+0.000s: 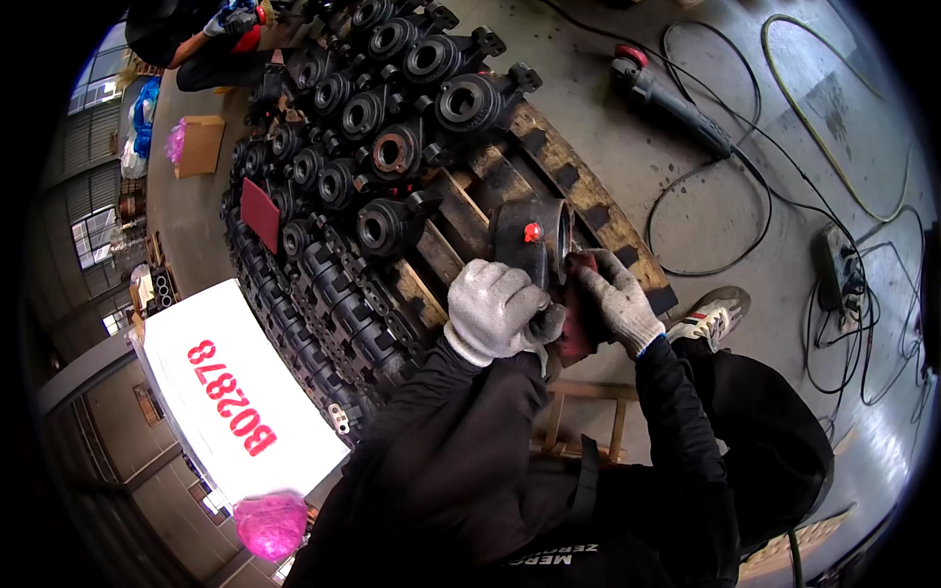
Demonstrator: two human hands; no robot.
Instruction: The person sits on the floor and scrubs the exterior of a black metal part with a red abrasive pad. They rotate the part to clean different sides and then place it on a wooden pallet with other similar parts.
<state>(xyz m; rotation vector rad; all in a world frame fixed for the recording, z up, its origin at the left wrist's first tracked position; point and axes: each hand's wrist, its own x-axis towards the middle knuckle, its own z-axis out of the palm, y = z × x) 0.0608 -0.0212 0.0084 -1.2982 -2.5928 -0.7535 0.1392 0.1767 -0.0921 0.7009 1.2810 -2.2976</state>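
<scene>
A black cast metal part [520, 218] with a round ring opening and a small red cap [532, 232] rests at the pallet's near edge. In a grey work glove, my left hand [493, 309] is closed round the part's lower end, which the fist mostly hides. My right hand [619, 302], gloved too, pinches a dark red sheet of sandpaper [578, 328] beside the ring's right side. The sheet hangs below the fingers. Another dark red sheet [260, 216] lies on the rows of castings to the left.
Many similar black castings [392, 152] crowd the wooden pallet [578, 186]. An angle grinder [676, 108] lies on the floor at right among looped cables [701, 267] and a power strip [840, 269]. A white board [235, 377] stands left. Another person's gloved hand [235, 20] shows far left.
</scene>
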